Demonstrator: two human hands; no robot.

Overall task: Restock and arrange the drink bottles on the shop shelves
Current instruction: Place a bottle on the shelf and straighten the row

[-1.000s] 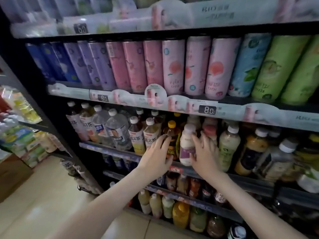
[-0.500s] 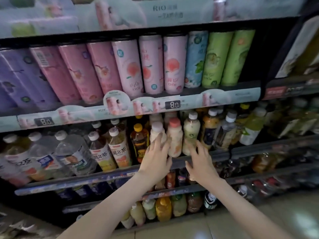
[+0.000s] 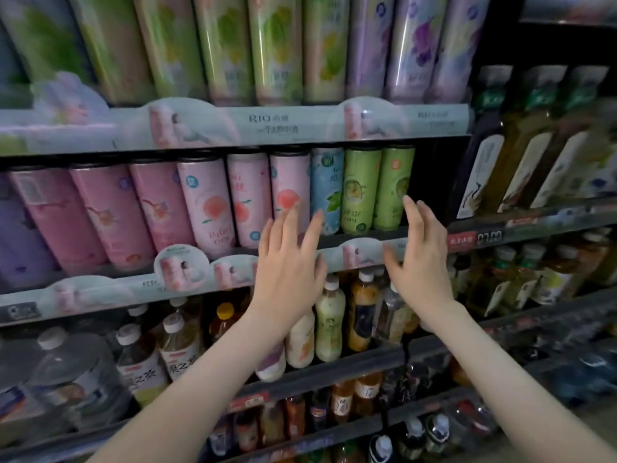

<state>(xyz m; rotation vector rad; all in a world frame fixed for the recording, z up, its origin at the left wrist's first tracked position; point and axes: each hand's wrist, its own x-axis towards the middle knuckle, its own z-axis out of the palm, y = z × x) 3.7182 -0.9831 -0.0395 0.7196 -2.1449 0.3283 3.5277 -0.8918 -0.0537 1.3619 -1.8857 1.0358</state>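
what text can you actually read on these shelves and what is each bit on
"RIO": upper shelf strip; the line beneath it is blurred
"RIO", upside down: pink can
"果之茶": tea bottle
"07.09", roughly: price tag
All other labels and tags are too blurred or small to read.

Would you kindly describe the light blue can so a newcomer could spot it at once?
Find the can shelf directly above the bottled drinks. Its row runs purple, pink, then green rightward; the light blue can stands between the last pink peach can and the first green can. It alone there is pale blue, with a green leaf printed on it.
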